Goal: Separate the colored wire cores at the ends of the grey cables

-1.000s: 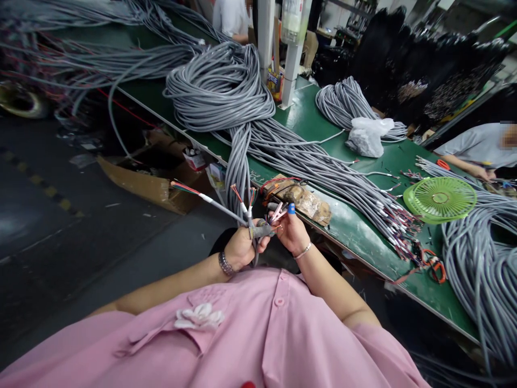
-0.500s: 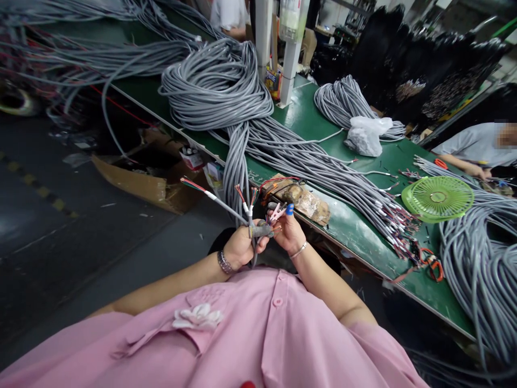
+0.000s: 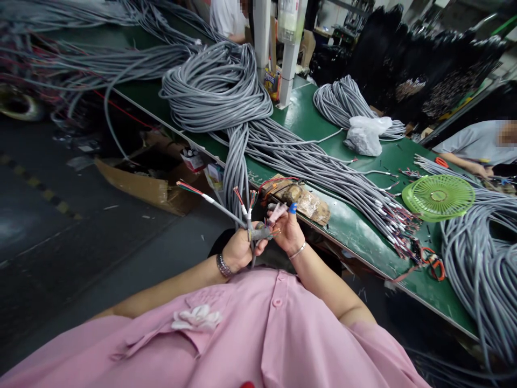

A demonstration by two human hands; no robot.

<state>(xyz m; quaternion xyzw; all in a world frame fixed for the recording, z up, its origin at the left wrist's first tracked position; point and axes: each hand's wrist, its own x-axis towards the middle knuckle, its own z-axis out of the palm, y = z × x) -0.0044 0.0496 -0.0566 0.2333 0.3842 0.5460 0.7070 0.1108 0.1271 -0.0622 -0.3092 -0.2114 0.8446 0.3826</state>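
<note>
My left hand (image 3: 241,247) is closed around several grey cables (image 3: 226,209). Coloured wires (image 3: 190,188) fan out of their stripped ends beyond white sleeves. A grey covering wraps one finger of this hand. Opposite it, palm up, is my right hand (image 3: 291,236), with a blue cover on the raised thumb and pale pink and grey coverings on its bent fingers. Its thumb stands slightly apart from those fingers, and no held object shows between them. Fine wire ends (image 3: 276,233) from the left hand's cables reach close to the right palm; whether they touch is unclear.
A green table (image 3: 343,202) carries a large coil of grey cable (image 3: 218,89), a long cable bundle (image 3: 307,161), a taped block (image 3: 309,203), a green fan (image 3: 438,196) and orange-handled scissors (image 3: 436,269). A cardboard box (image 3: 137,186) lies below. A co-worker (image 3: 468,145) sits at the right.
The cable ends in my left hand have shifted slightly left and down. My right thumb has moved a little to the right and up, away from the cables.
</note>
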